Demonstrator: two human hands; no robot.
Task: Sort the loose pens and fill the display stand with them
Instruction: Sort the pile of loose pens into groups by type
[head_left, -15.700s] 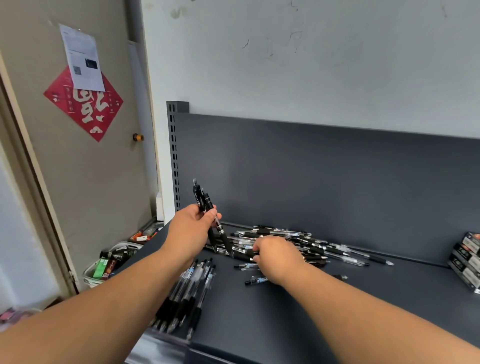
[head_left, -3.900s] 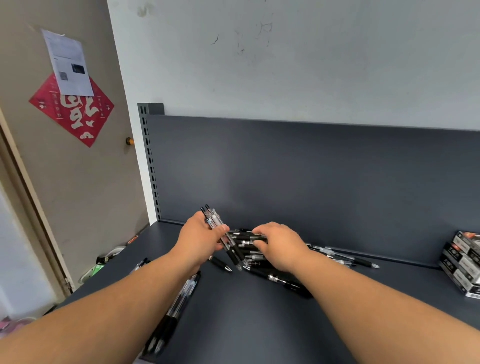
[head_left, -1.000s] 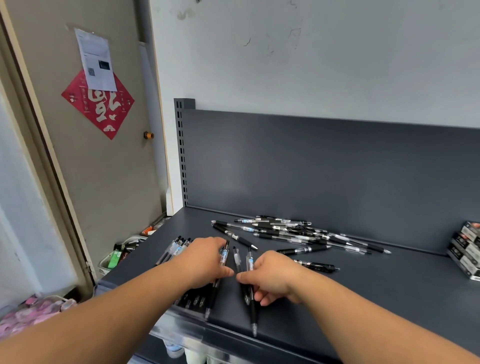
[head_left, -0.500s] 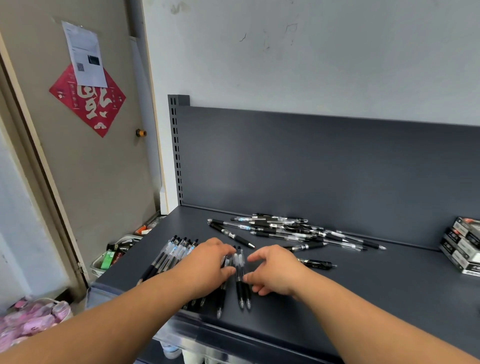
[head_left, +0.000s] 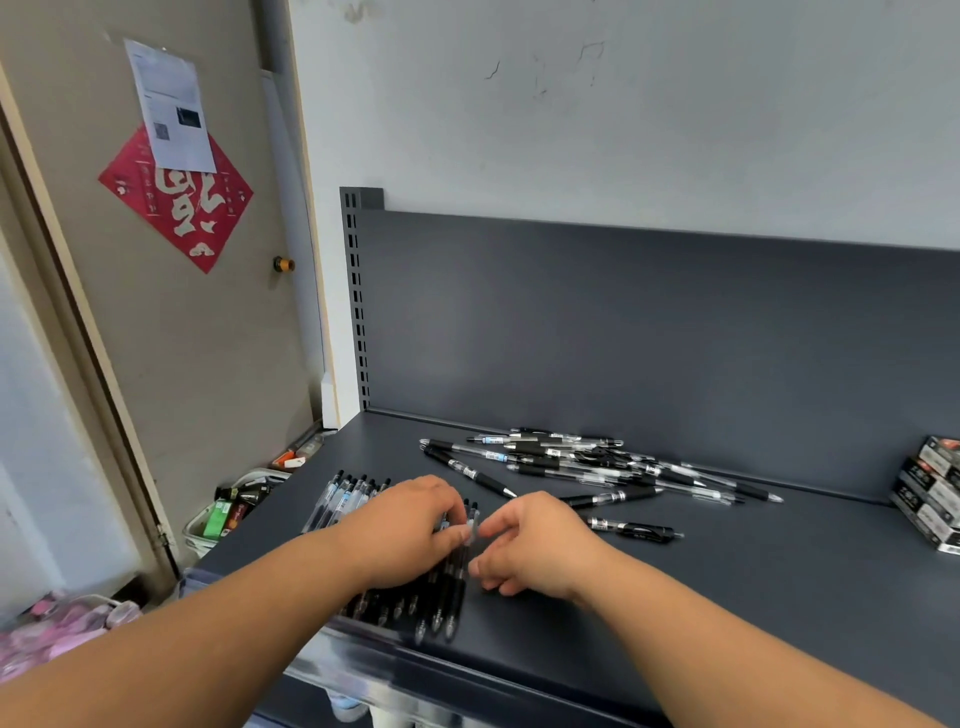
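Sorting step, nothing in the stand yet; stand itself isn't visible. Left hand (head_left: 410, 530) lies flat on the sorted row (head_left: 353, 499) at the shelf (head_left: 727, 597) front-left, fingers pinching the rightmost pen (head_left: 471, 525). Right hand (head_left: 535, 545) is half-curled just beside it, holding nothing I can see. Loose pile (head_left: 582, 460) sits further back, well apart. To do it well: square the row against the right hand, tips all one way, keep the ends off the front edge so none roll off.

Left hand (head_left: 410, 530) palm down, fingers curled. Right hand (head_left: 535, 545) beside it, fingers loosely bent, nearly touching.
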